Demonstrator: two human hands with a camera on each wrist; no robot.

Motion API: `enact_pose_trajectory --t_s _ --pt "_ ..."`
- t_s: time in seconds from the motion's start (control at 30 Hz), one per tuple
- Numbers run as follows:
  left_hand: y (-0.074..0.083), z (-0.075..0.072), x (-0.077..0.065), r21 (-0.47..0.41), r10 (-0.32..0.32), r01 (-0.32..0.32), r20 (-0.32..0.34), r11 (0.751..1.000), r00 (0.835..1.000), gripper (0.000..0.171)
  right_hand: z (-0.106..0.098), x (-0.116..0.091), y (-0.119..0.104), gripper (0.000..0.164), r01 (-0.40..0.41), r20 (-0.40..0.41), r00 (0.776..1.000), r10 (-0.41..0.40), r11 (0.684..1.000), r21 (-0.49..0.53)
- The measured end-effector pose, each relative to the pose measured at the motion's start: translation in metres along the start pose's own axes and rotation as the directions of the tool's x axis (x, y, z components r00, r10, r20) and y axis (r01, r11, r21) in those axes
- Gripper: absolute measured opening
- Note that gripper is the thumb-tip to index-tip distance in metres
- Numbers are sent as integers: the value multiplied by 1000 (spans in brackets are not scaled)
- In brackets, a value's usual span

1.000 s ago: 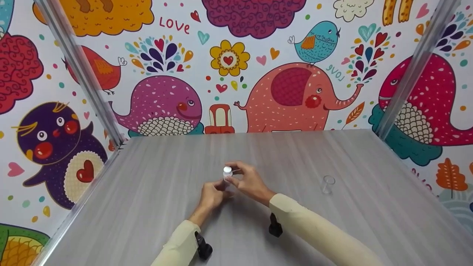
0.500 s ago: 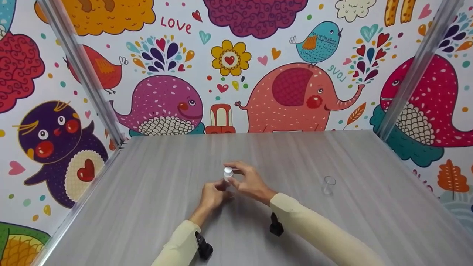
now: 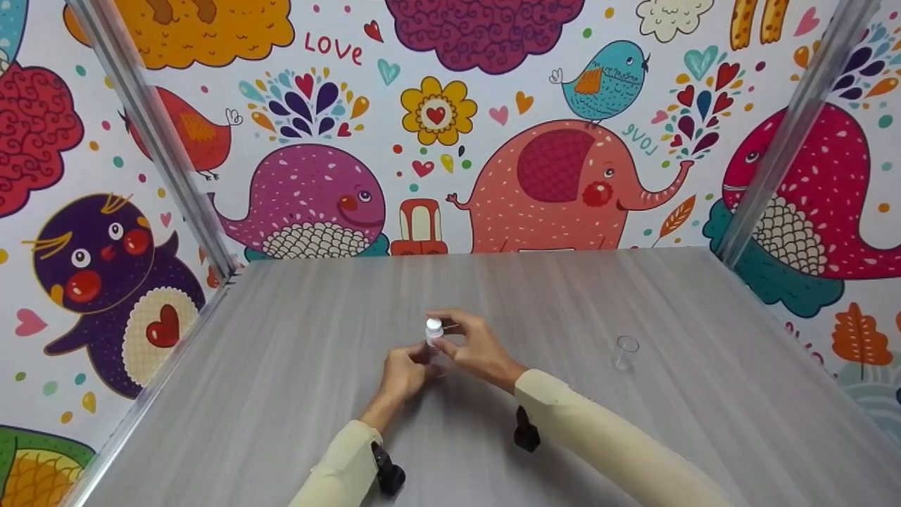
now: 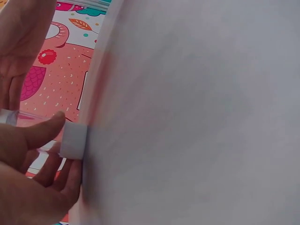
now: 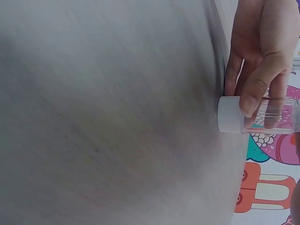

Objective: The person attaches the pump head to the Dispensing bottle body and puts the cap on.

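A small clear bottle with white ends [image 3: 433, 329] stands upright on the table between both hands. My left hand [image 3: 402, 374] holds it low down. In the left wrist view, its thumb and fingers pinch the clear tube [image 4: 33, 121] just above the white lower end [image 4: 74, 140], which rests on the table. My right hand [image 3: 486, 350] grips the upper part, thumb on the near side and index finger behind the white top. Only a sliver of the right hand [image 5: 295, 180] shows in the right wrist view, beside the left hand [image 5: 265, 61].
A small clear cup-like cylinder [image 3: 625, 353] stands to the right on the grey wood-grain table [image 3: 295, 331]. Metal posts [image 3: 169, 155] rise at both back corners, before walls printed with cartoon animals. Each forearm wears a black camera [image 3: 526, 431].
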State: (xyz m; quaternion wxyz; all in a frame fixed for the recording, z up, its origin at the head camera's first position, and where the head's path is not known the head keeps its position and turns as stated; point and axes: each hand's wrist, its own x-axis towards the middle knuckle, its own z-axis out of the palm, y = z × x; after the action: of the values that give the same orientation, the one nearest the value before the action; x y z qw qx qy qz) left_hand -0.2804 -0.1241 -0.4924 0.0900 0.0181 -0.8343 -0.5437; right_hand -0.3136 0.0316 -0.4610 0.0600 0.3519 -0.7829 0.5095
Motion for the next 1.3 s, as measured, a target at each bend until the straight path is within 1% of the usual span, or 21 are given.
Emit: enact_pose_trajectory --t_s 0.2,0.33,0.43,0.57,0.63,0.7,0.83,0.97,1.07,1.23,1.3 --pt "0 0 -1 -28 -5 5 9 1000 1000 32 -2 0 0 44 -10 5 1000 10 1000 -11" --pt "0 0 -1 -68 -19 21 30 997 999 35 -4 -1 -1 46 -28 11 1000 28 1000 2" --pt "0 0 -1 -85 -32 35 38 996 999 37 -4 -1 -1 45 -38 16 999 38 999 7" --pt "1 0 -1 -78 -32 35 37 996 999 35 -4 1 -1 43 -10 25 1000 10 1000 -2" --pt "1 0 -1 -70 -24 26 37 997 999 35 -3 1 0 43 9 29 1000 -8 1000 -7" --pt "1 0 -2 -79 -21 25 41 997 999 37 -2 1 0 43 29 30 999 -28 1000 -1" --pt "1 0 -2 -78 -23 26 36 997 999 38 -1 1 1 43 34 34 999 -34 999 -7" --pt "2 -1 -1 -38 -28 29 24 999 999 38 -1 1 2 42 31 26 999 -31 999 -8" --pt "1 -1 -1 -27 -25 26 21 999 999 39 0 1 3 41 40 9 999 -40 999 -6" --pt "0 0 -2 -52 -25 27 24 998 999 38 1 0 3 41 44 -7 999 -44 999 -18" --pt "0 0 -2 -87 -37 40 36 995 999 39 0 0 3 42 36 -5 999 -36 999 -24"
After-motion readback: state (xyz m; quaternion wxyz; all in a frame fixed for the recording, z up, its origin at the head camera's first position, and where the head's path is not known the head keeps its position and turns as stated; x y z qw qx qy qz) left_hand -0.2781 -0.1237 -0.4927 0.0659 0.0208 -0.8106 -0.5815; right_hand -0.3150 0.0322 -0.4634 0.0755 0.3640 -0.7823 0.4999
